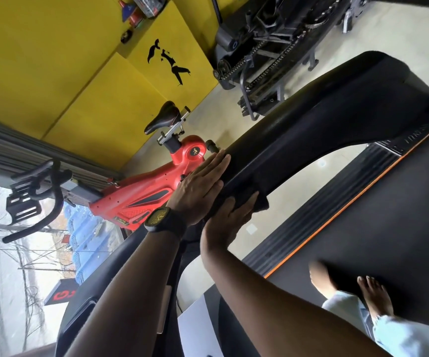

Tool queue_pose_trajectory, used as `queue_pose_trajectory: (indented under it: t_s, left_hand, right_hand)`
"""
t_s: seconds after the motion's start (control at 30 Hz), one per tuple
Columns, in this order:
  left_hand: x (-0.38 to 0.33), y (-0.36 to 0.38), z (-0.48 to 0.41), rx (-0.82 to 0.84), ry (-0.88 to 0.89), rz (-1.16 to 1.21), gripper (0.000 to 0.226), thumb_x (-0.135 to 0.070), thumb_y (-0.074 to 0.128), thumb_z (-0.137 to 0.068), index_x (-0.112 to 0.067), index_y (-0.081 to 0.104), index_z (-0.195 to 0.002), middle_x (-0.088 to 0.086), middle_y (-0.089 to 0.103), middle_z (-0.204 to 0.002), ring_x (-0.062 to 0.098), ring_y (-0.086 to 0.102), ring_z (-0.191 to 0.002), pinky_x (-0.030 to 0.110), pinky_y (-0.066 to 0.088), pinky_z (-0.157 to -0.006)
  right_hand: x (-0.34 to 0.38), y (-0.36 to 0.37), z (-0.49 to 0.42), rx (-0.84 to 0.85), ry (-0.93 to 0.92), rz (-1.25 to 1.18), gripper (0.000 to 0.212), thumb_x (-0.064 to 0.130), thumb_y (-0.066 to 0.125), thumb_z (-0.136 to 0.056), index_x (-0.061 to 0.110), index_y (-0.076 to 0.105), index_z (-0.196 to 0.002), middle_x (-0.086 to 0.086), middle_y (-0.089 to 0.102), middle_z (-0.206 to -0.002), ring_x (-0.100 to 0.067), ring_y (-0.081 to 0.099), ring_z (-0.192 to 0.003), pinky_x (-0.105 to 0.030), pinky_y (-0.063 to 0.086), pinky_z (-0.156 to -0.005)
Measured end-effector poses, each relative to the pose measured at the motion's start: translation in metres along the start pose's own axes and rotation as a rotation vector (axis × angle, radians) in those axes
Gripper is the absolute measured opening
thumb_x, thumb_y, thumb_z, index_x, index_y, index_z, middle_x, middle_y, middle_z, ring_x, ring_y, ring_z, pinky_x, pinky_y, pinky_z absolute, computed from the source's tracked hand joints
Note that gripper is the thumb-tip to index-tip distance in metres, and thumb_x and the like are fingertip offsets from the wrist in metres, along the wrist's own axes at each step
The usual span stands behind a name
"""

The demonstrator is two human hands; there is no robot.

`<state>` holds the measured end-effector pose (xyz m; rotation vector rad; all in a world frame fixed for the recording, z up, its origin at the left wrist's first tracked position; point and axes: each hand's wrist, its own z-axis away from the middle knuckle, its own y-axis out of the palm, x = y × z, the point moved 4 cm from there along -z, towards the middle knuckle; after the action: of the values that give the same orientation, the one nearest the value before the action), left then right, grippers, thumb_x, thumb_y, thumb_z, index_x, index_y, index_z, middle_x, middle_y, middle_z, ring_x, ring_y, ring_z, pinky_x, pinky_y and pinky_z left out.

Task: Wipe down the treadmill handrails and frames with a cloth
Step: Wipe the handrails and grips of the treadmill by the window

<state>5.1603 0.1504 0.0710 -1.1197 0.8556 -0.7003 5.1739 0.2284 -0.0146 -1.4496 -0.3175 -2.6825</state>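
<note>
1. The broad black moulded treadmill handrail [311, 119] arches over the pale floor beside the black running belt with an orange edge stripe [388, 240].
2. The left hand [198, 186], with a black wristwatch [161, 219], lies flat on the handrail's outer face, fingers straight and released.
3. The right hand [228, 220] presses a dark cloth [261, 204] against the handrail's lower inner edge with fingers extended, not clenched.
4. A red exercise bike [151, 191] stands beyond the handrail, before a yellow wall [53, 60].
</note>
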Motion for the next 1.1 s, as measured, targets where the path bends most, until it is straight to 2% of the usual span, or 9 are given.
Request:
queue_pose_trajectory:
  t_s: [0.17,0.23,0.33,0.4,0.57,0.7,0.9,1.03,1.1]
  left_hand:
    - [0.001,-0.004,0.001,-0.007,0.002,0.027,0.053,-0.028,0.03,-0.105,-0.03,0.021,-0.157,-0.011,0.016,-0.163,0.005,0.008,-0.15,0.027,0.008,-0.122]
    - [0.002,-0.004,0.002,-0.006,0.003,0.03,0.052,-0.028,0.029,-0.104,-0.029,0.022,-0.156,-0.009,0.018,-0.163,0.006,0.01,-0.151,0.028,0.009,-0.122]
    - [0.003,-0.003,0.003,0.02,0.005,0.036,0.053,-0.031,0.028,-0.104,-0.029,0.021,-0.157,-0.01,0.016,-0.163,0.009,0.01,-0.151,0.037,0.013,-0.124]
    - [0.003,-0.003,0.003,0.026,0.006,0.038,0.054,-0.031,0.028,-0.104,-0.03,0.02,-0.157,-0.01,0.015,-0.163,0.008,0.009,-0.152,0.041,0.014,-0.125]
    - [0.007,-0.003,0.009,0.002,-0.006,0.023,0.053,-0.031,0.027,-0.104,-0.03,0.02,-0.157,-0.01,0.016,-0.164,0.007,0.009,-0.151,0.041,0.016,-0.124]
    - [0.01,-0.005,0.02,-0.023,0.017,0.033,0.054,-0.026,0.034,-0.103,-0.025,0.024,-0.157,-0.006,0.019,-0.163,0.009,0.011,-0.152,0.041,0.017,-0.124]
    - [0.019,-0.008,0.029,-0.047,0.0,0.038,0.053,-0.025,0.036,-0.104,-0.027,0.027,-0.156,-0.007,0.023,-0.162,0.007,0.014,-0.151,0.036,0.02,-0.123]
    - [0.028,-0.008,0.044,-0.058,-0.007,0.029,0.053,-0.026,0.037,-0.105,-0.026,0.025,-0.156,-0.009,0.02,-0.163,0.007,0.014,-0.151,0.034,0.02,-0.123]
    - [0.029,-0.007,0.045,-0.055,0.001,0.029,0.052,-0.024,0.038,-0.106,-0.025,0.025,-0.156,-0.008,0.02,-0.163,0.007,0.014,-0.151,0.036,0.021,-0.123]
  right_hand:
    - [0.016,-0.008,0.004,0.026,-0.321,-0.02,0.057,0.028,0.048,-0.105,0.025,0.027,-0.158,-0.009,0.028,-0.163,-0.027,0.039,-0.143,-0.035,0.045,-0.11]
    - [0.012,-0.004,0.0,0.007,-0.286,0.017,0.058,0.034,0.043,-0.107,0.031,0.021,-0.16,-0.007,0.022,-0.165,-0.029,0.033,-0.147,-0.043,0.042,-0.115]
    - [-0.007,0.009,0.021,0.105,-0.057,0.077,0.063,0.042,0.034,-0.106,0.04,0.001,-0.16,-0.004,0.005,-0.169,-0.035,0.015,-0.154,-0.045,0.022,-0.124]
    - [-0.015,0.012,0.028,0.03,0.062,0.023,0.058,0.032,0.042,-0.108,0.035,0.016,-0.16,-0.008,0.02,-0.166,-0.037,0.031,-0.147,-0.05,0.037,-0.116]
    - [-0.001,0.003,0.015,-0.033,-0.292,0.024,0.057,0.027,0.05,-0.105,0.022,0.029,-0.158,-0.01,0.031,-0.16,-0.03,0.042,-0.139,-0.037,0.047,-0.107]
    - [-0.016,0.011,0.029,-0.018,0.091,0.004,0.056,0.028,0.043,-0.108,0.03,0.021,-0.16,-0.009,0.03,-0.16,-0.035,0.043,-0.135,-0.046,0.046,-0.104]
    - [0.007,0.004,0.034,0.037,-0.316,0.009,0.057,0.03,0.048,-0.106,0.024,0.028,-0.159,-0.012,0.026,-0.163,-0.031,0.033,-0.146,-0.044,0.037,-0.116]
    - [-0.012,0.01,0.038,0.001,0.069,0.019,0.057,0.03,0.043,-0.108,0.032,0.019,-0.16,-0.011,0.028,-0.159,-0.036,0.04,-0.138,-0.048,0.044,-0.109]
    - [-0.011,0.009,0.05,0.038,0.08,-0.004,0.057,0.029,0.043,-0.107,0.031,0.02,-0.16,-0.011,0.027,-0.16,-0.035,0.039,-0.138,-0.043,0.044,-0.108]
